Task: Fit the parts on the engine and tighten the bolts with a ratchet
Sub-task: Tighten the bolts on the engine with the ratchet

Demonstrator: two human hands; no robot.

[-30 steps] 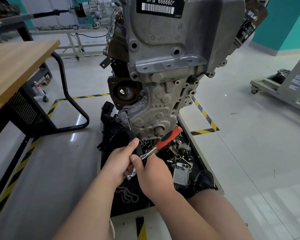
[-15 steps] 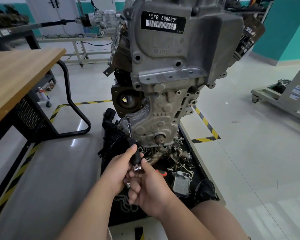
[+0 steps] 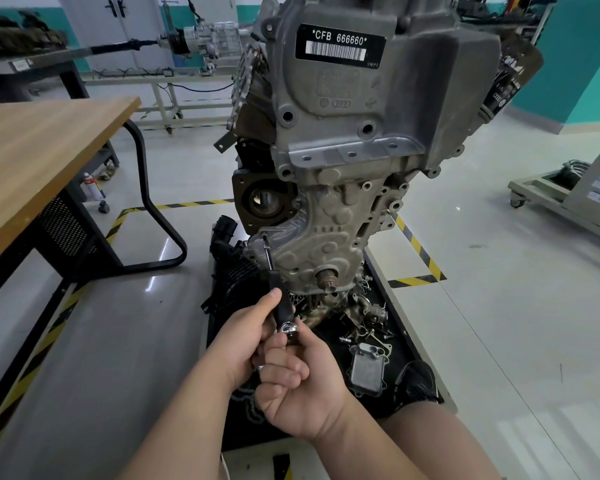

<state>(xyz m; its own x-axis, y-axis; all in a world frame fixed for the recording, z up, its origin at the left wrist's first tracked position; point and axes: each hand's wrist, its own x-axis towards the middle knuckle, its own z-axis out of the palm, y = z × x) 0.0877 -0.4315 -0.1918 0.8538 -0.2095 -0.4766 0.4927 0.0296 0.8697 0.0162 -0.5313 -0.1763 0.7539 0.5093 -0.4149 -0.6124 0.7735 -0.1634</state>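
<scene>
A grey engine (image 3: 354, 140) with a black label stands upright on a black tray (image 3: 399, 327). A black extension bar (image 3: 274, 282) runs from a bolt on the lower left of the engine's front cover (image 3: 326, 237) down to the chrome ratchet head (image 3: 289, 328). My left hand (image 3: 243, 341) holds the bar's black grip, thumb on top. My right hand (image 3: 298, 386) is curled round the ratchet below its head; the orange handle is hidden inside the fist.
Loose metal parts (image 3: 368, 317) and a ribbed cooler block (image 3: 368, 368) lie in the tray beside my right hand. A wooden workbench (image 3: 39, 161) stands to the left. Yellow-black floor tape (image 3: 416, 251) borders the stand. A wheeled cart (image 3: 551, 199) is at the right.
My right hand has swung the ratchet handle from up-right down toward me, so the orange handle no longer shows. My left hand kept hold of the bar.
</scene>
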